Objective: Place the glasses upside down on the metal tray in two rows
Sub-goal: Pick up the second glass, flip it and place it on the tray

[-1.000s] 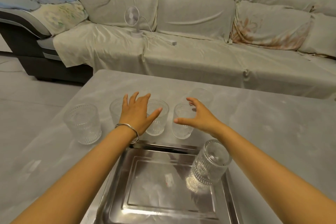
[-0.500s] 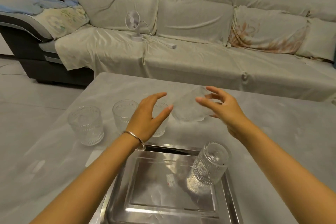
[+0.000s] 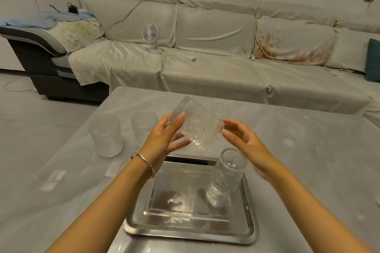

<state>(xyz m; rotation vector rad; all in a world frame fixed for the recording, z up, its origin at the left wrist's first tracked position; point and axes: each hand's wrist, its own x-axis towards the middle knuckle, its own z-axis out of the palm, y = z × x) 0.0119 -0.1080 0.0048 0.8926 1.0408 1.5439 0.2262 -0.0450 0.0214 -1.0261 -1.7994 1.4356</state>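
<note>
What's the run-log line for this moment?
left hand: grips tilted glass | right hand: open beside it | metal tray: one inverted glass, right side | table: other glasses upright

Glass (image 3: 196, 127) lifted, tilted; now btwn hands (image 3: 162, 139)

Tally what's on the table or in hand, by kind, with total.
Upright glasses: 3 (one faint, farthest back)
Held glass, tilted, in left hand: 1
Upside-down glass: 1
Metal tray: 1
Total visible: 6
</note>
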